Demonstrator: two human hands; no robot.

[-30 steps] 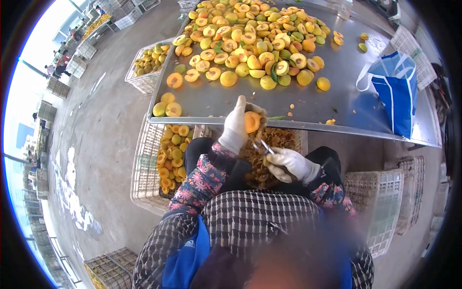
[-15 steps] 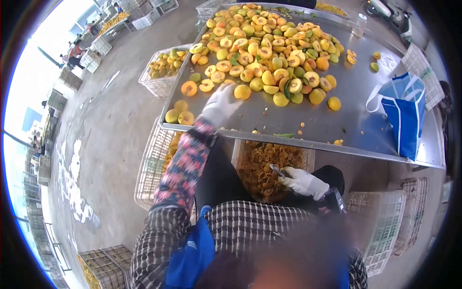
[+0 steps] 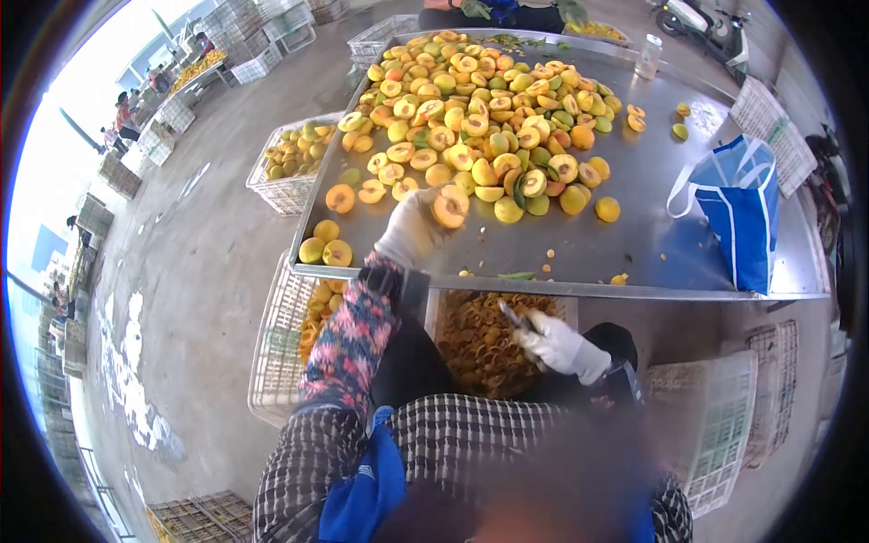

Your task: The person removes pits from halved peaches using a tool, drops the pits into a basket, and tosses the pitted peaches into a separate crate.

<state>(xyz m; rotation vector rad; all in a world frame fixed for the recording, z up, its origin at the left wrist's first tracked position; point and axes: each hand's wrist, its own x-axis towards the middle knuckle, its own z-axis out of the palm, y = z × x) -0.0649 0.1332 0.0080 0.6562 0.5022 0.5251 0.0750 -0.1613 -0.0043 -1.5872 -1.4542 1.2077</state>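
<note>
My left hand (image 3: 415, 228), in a white glove, is closed on a halved yellow peach (image 3: 451, 206) just over the near left part of the metal table. The cut face with its brown centre shows towards me. Beyond it spreads a big heap of peaches (image 3: 489, 118), many of them cut in half. Lower down, my gloved right hand (image 3: 557, 346) grips a small metal hand tool (image 3: 514, 317) whose end points up and left; its exact kind is unclear. Under that hand a crate of brown pits and scraps (image 3: 480, 339) sits below the table edge.
A blue and white bag (image 3: 738, 226) stands on the table (image 3: 634, 244) at right, a clear bottle (image 3: 648, 57) behind it. Crates of peaches (image 3: 294, 167) stand along the table's left side. More crates (image 3: 701, 416) are at lower right. Another person's gloved hands (image 3: 525, 11) show across the table.
My left hand has taken up a halved peach from the near edge of the heap and turned its cut face towards me. My right hand keeps the tool, its tip now raised more.
</note>
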